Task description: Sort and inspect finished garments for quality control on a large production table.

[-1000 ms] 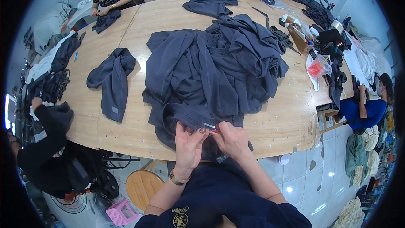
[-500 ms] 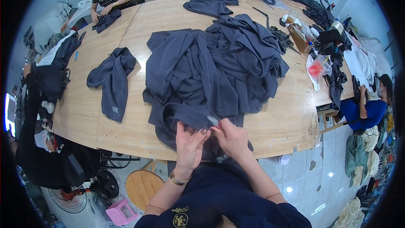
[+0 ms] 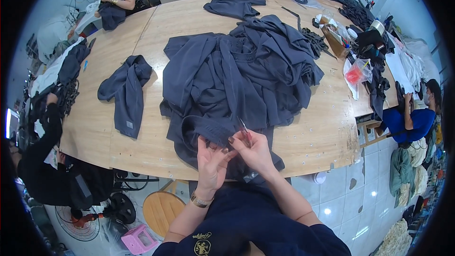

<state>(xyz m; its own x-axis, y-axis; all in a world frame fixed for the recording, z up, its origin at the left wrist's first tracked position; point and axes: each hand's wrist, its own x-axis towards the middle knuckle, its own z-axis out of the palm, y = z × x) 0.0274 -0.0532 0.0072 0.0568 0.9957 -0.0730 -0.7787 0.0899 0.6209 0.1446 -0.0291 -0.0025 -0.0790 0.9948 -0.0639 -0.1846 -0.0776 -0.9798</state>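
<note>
A dark grey garment with a gathered elastic waistband [image 3: 208,128] lies at the near edge of the table, partly over it. My left hand [image 3: 212,163] is closed on the waistband's near edge, thumb against fingers. Close beside it, my right hand [image 3: 254,151] grips small red-handled thread snips [image 3: 245,132], their metal points tilted up and away from me. The thumb and finger of my right hand come near my left fingertips; whether a thread is between them is too small to tell. Just beyond lies a large heap of similar dark garments [image 3: 227,76].
One folded dark garment [image 3: 125,95] lies apart on the left of the wooden table [image 3: 317,147]. At right are a plastic cup with red drink [image 3: 356,73] and clutter. Co-workers sit around the table. A round wooden stool [image 3: 163,211] stands below at left.
My right hand has turned, so the snips now point up and away. The left hand stays on the waistband. The far-left co-worker has raised a hand; the near-left person's arm has dropped.
</note>
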